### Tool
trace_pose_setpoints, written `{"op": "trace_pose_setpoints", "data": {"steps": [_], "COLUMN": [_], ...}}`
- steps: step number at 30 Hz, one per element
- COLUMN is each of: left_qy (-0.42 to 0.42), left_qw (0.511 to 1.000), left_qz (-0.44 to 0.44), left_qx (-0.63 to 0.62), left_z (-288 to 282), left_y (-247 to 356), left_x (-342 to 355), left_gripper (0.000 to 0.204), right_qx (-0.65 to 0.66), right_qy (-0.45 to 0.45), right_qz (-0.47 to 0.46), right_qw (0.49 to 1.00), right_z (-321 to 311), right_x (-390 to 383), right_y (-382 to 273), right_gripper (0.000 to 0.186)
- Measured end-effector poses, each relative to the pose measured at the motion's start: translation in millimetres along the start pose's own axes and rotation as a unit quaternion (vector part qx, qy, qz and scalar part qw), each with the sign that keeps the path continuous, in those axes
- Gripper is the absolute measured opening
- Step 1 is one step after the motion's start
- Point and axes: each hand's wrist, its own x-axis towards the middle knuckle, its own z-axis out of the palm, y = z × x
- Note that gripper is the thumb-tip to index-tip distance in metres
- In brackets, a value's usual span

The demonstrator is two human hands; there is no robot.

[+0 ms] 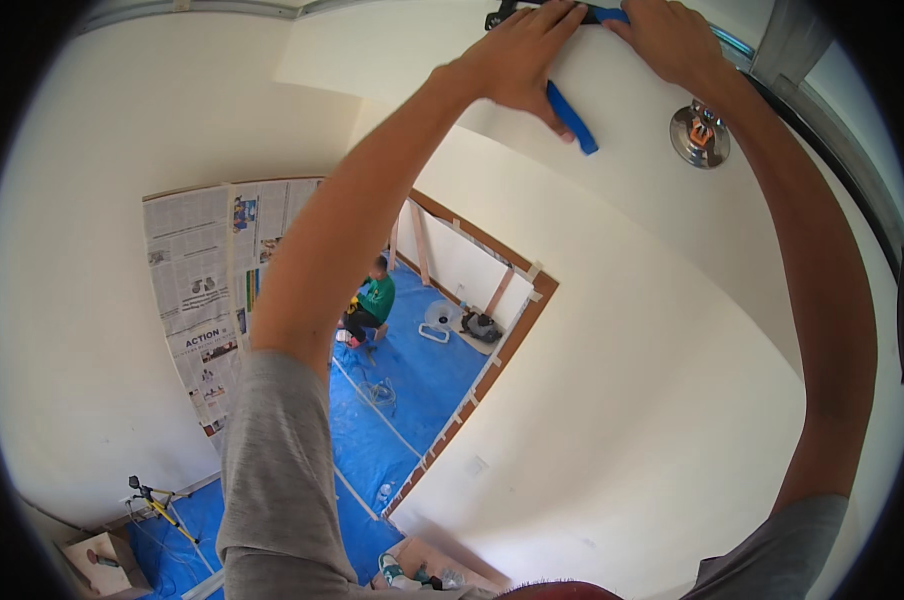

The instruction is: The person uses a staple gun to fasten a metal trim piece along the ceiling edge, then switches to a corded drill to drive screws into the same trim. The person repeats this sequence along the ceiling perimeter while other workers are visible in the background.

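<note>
Both my arms reach up to the top of the head view, close to the white ceiling (612, 190). My left hand (517, 58) is on a blue and black hand tool (574, 122), its fingers laid across the dark upper bar. The thumb stretches down by the blue arm, which sticks out below the palm. My right hand (672, 48) grips the blue part at the right end, with its fingertips partly cut off by the frame. The tool's upper side also runs out of view, so its exact kind cannot be made out.
A round chrome ceiling fixture (700, 137) with an orange middle sits beside my right forearm. Newspaper (197, 275) covers a panel at left. Far below, a person in green (374, 298) crouches on blue sheeting (422, 375). A yellow tripod stand (162, 505) stands lower left.
</note>
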Motion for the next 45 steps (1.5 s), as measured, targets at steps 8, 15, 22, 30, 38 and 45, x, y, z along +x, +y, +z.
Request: {"op": "trace_pose_setpoints", "data": {"steps": [8,15,22,30,38,45], "left_qy": [-0.022,-0.046,-0.051,-0.032,0.029,-0.075], "left_qw": [0.999,0.996,0.997,0.997,0.999,0.962], "left_qz": [-0.011,0.028,0.031,-0.068,-0.031,-0.257], "left_qx": [0.023,0.075,0.055,0.036,-0.023,-0.058], "left_z": [-4.8,-7.0,-2.8,-7.0,-27.7,-67.3], "left_y": [-0.3,4.4,5.6,-10.5,-63.6,-0.9], "left_x": [42.5,39.8,45.0,60.8,-11.1,-275.4], "left_gripper": [0.126,0.116,0.120,0.051,0.071,0.059], "right_qx": [-0.013,-0.033,-0.076,-0.060,-0.127,0.226], "right_qy": [-0.187,-0.214,-0.205,-0.022,-0.110,-0.164], "right_qz": [0.029,0.001,0.058,-0.074,-0.046,-0.275], "right_qw": [0.982,0.976,0.974,0.995,0.985,0.920], "right_z": [-46.7,-37.6,-24.3,-5.7,-53.4,-54.5], "right_x": [-16.9,-48.1,-35.3,-13.1,20.1,-33.0], "right_y": [-24.3,-44.6,-54.3,-32.4,-148.0,-314.5], "right_gripper": [0.096,0.141,0.133,0.044,0.038,0.049]}}
